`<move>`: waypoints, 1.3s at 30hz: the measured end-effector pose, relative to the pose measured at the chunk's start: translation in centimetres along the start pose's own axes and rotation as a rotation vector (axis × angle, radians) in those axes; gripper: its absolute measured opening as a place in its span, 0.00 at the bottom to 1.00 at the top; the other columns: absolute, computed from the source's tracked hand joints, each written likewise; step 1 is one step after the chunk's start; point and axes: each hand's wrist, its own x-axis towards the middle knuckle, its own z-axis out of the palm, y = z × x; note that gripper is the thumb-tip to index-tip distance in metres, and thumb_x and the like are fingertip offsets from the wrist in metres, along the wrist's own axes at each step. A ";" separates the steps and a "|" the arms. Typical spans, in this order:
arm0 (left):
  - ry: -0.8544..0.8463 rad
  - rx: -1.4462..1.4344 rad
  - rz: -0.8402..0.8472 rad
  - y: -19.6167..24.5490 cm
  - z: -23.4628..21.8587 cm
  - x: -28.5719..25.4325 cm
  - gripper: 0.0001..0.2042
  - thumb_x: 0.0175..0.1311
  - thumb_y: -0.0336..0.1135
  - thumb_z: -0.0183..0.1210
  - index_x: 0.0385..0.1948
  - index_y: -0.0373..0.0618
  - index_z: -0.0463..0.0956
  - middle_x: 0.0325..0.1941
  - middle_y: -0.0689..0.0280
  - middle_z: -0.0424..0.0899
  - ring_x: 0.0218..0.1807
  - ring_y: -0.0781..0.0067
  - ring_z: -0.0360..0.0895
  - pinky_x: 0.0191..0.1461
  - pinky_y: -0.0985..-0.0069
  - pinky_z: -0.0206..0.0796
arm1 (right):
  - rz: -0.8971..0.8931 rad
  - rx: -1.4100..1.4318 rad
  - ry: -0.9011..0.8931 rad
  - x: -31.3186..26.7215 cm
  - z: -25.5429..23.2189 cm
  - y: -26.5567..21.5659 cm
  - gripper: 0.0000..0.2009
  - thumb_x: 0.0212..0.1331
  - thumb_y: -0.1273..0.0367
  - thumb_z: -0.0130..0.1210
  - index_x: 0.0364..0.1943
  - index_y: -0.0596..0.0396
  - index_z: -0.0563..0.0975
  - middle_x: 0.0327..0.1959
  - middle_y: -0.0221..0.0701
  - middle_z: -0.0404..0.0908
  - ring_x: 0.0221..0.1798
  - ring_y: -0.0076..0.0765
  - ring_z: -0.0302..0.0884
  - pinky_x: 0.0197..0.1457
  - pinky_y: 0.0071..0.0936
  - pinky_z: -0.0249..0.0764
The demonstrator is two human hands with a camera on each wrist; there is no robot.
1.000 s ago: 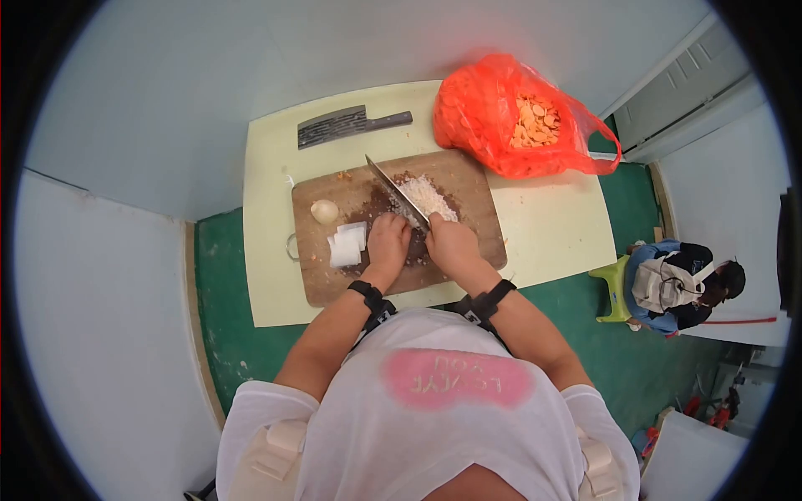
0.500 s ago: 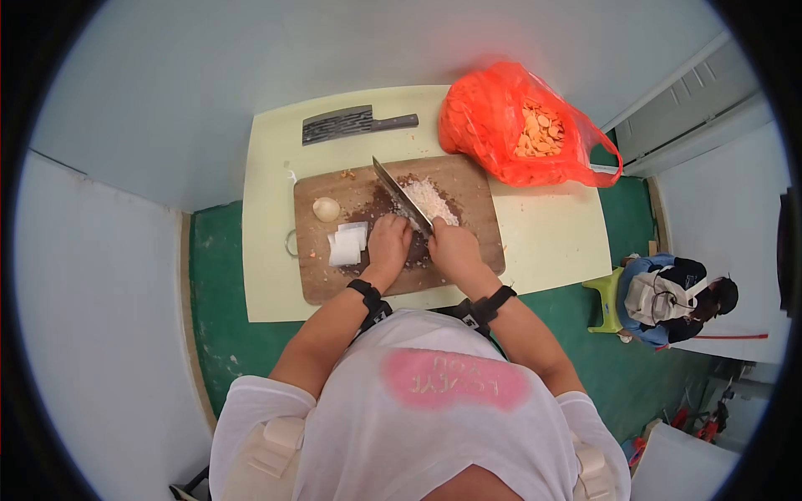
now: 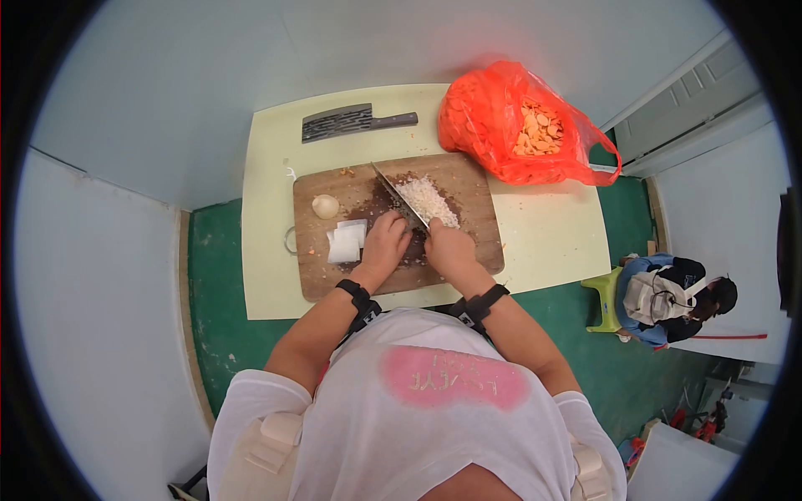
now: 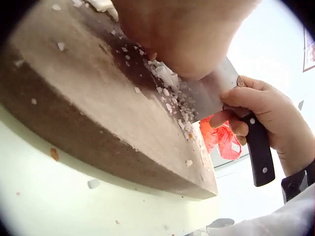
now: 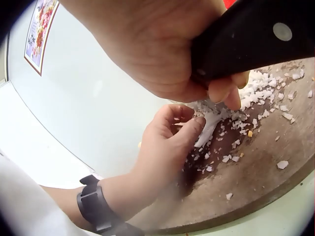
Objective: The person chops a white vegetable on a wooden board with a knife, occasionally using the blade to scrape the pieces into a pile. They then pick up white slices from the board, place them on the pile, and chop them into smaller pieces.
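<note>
My right hand [image 3: 451, 249] grips a kitchen knife [image 4: 259, 150] by its black handle, the thumb lying against the base of the blade. The blade stands on edge on the wooden cutting board [image 3: 319, 282], slanting away to the far left. Left of it, my left hand [image 3: 385, 242] pinches a white vegetable piece [image 5: 210, 127] between thumb and bent fingers, close to the blade. Finely chopped white bits [image 3: 426, 200] lie heaped right of the knife, with crumbs under the left hand. White slices [image 3: 344, 244] and a round pale vegetable end [image 3: 326, 206] sit on the board's left.
A dark cleaver [image 3: 338, 123] lies on the pale table [image 3: 551, 225] behind the board. At the back right stands a red plastic bag [image 3: 480, 117] with orange slices in it. Beyond the table's right edge, a person [image 3: 668, 292] sits on a green stool [image 3: 599, 301].
My left hand and forearm have shifted slightly left. The knife's blade has tipped a little, showing a narrower face. The head view has swung slightly.
</note>
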 end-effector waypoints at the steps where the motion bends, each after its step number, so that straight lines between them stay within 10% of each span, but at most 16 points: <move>1: -0.036 -0.008 0.034 -0.2 0.0 -0.1 0.11 0.52 0.26 0.61 0.37 0.39 0.73 0.44 0.55 0.74 0.47 0.50 0.73 0.49 0.61 0.68 | 0.000 0.002 0.000 -0.1 -0.2 0.1 0.10 0.56 0.67 0.52 0.37 0.59 0.72 0.24 0.46 0.80 0.31 0.55 0.81 0.36 0.48 0.76; 39: 0.021 0.039 -0.043 -0.5 1.4 0.1 0.09 0.47 0.23 0.60 0.29 0.41 0.70 0.34 0.56 0.72 0.40 0.50 0.71 0.43 0.60 0.66 | -0.091 0.139 0.125 -1.1 -0.7 -0.1 0.09 0.59 0.66 0.50 0.36 0.58 0.71 0.24 0.48 0.79 0.30 0.58 0.79 0.34 0.51 0.74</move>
